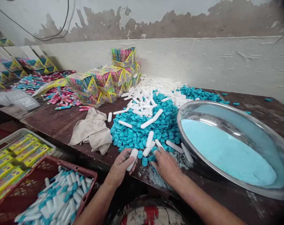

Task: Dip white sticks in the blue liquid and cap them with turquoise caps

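My left hand (120, 167) grips a white plastic tube (132, 158) at the near edge of the brown table (62, 122). My right hand (166, 165) rests palm down beside it, fingers spread over blue caps at the edge of the heap; whether it holds one I cannot tell. A big heap of blue caps (144, 128) with loose white tubes (151, 120) on top lies just beyond both hands. To the right stands a large metal basin (268, 140) holding light blue powder (223, 153).
A beige cloth (92, 131) lies left of the caps. Stacked colourful packs (109, 82) stand at the back left. A red crate (34, 179) of capped tubes (59, 200) and a white crate (12, 137) of yellow packs sit below the table's left.
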Demonstrator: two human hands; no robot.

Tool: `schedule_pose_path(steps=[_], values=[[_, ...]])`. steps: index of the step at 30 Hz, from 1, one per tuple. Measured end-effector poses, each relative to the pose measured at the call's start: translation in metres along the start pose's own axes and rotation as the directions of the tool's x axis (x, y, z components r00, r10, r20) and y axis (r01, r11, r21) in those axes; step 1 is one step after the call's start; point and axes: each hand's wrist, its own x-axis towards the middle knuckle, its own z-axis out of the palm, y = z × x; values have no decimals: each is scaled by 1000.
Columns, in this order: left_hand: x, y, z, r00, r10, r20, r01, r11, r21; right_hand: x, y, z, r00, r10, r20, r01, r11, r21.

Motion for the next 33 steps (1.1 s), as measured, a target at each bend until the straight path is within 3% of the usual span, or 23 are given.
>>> schedule_pose_path(steps=[7,11,15,19,23,27,30,33], values=[[-2,-2,-5,1000,2,-18,-3,1000,-28,-1,5,2,998,-53,23,51,995,83],[-3,1,-10,995,18,-102,-23,998,-55,14,11,-1,994,-83,-69,93,985,143],[-3,4,-13,986,38,-161,-49,997,-66,41,0,-9,958,-252,-134,259,965,41],[-3,4,-15,978,67,-200,-80,995,-59,62,-13,-13,933,-349,-89,340,935,-106],[-5,5,-20,967,86,-240,-104,993,-63,71,-4,-8,964,-248,-96,242,968,-72],[-5,4,-23,971,72,-228,-89,994,-69,72,13,-5,980,-132,-152,162,965,207],[-4,3,-20,981,59,-187,-73,995,-72,69,17,-7,989,-70,-134,135,808,574],[-4,4,-11,990,55,-131,-67,993,-95,62,14,-12,1000,-16,-11,18,486,874]])
